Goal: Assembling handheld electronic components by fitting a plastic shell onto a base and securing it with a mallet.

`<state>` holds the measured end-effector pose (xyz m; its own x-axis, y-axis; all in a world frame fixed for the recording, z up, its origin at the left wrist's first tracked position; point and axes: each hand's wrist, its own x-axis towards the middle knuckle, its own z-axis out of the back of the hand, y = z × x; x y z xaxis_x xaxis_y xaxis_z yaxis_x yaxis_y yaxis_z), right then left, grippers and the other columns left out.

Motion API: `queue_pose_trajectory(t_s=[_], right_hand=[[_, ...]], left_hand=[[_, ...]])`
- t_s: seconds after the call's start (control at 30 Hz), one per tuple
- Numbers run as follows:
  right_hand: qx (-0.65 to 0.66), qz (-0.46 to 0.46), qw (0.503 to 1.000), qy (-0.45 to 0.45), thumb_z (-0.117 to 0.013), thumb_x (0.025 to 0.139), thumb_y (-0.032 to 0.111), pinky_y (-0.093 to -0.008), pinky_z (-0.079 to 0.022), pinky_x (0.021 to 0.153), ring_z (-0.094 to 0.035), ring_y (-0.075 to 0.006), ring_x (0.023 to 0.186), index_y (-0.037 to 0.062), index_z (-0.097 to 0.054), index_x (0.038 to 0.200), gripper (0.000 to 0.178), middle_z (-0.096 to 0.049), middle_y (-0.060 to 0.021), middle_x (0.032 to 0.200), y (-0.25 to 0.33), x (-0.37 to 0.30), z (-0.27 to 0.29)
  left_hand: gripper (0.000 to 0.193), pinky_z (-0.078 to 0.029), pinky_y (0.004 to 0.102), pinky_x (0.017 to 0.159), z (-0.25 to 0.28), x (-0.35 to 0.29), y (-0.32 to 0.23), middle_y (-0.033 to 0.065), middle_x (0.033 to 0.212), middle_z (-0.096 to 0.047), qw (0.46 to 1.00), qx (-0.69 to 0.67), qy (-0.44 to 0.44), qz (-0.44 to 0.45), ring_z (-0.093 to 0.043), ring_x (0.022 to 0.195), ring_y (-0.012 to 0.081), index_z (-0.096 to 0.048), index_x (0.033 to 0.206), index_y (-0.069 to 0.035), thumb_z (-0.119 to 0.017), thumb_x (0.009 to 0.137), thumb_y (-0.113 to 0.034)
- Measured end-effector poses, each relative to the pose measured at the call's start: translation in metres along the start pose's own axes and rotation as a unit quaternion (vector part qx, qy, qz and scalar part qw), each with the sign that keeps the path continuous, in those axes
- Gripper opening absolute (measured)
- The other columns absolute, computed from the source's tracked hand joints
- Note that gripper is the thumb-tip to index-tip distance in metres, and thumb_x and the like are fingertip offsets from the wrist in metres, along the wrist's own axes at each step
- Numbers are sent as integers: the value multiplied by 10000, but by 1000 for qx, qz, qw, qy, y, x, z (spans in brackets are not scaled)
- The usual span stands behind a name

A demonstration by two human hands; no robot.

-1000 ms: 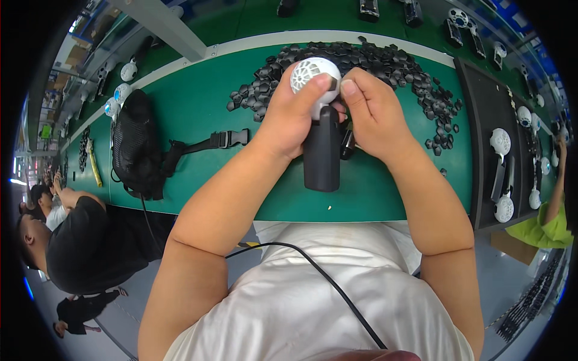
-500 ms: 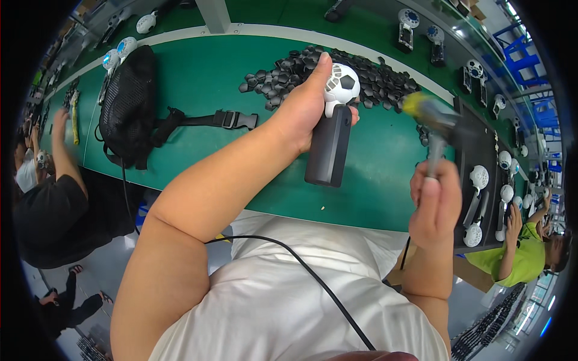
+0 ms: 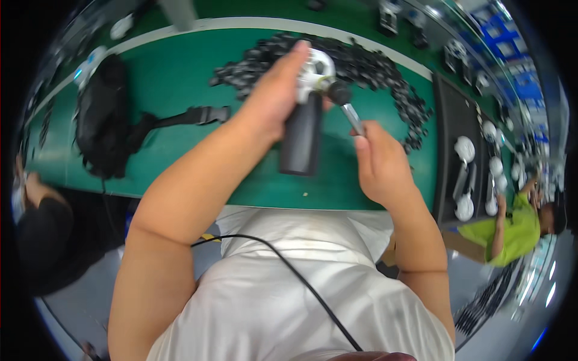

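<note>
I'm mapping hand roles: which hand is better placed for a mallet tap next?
Probably the right hand: it grips the mallet, whose head is at the white ball-shaped top. The left hand is occupied, holding the black-handled device.

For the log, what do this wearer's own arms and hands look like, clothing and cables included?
The left hand and right hand are gloveless, and both wrists show no watch or bracelet; blur and hidden fingers leave rings uncertain. The arms are bare past the elbows, below a plain white short-sleeved top. A thin black cable curves across its front.
</note>
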<state>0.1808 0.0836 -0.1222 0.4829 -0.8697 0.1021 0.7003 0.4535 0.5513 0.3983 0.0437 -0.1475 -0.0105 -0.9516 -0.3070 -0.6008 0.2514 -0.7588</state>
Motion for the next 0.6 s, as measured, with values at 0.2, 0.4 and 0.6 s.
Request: queue_pose_trajectory(t_s=[0.2,0.4,0.6], right_hand=[[-135,-49,987,-73,-669,952,114,-395,-519,728,-635,-320,783,42,-665,1058,128,-679,-117,948,-41,-50,5],[-141,-147,972,-119,-741,875,51,-339,-533,759,-649,-276,810,3,-709,994,132,-694,-110,945,-86,-78,55],[-230,-50,969,-71,-756,861,53,-329,-531,747,-661,-250,797,0,-737,1002,152,-709,-98,918,-110,-88,56]], left_hand=[[524,-579,301,684,1,2,6,134,1017,-690,990,97,13,-103,-671,762,178,-555,1321,-3,-635,1037,-437],[507,-568,294,752,-2,7,17,138,1080,-693,948,248,22,-200,-677,826,188,-543,1362,-12,-725,980,-292],[569,-561,301,819,-6,-2,16,145,1134,-694,884,354,56,-301,-682,898,202,-546,1370,-25,-807,882,-157]])
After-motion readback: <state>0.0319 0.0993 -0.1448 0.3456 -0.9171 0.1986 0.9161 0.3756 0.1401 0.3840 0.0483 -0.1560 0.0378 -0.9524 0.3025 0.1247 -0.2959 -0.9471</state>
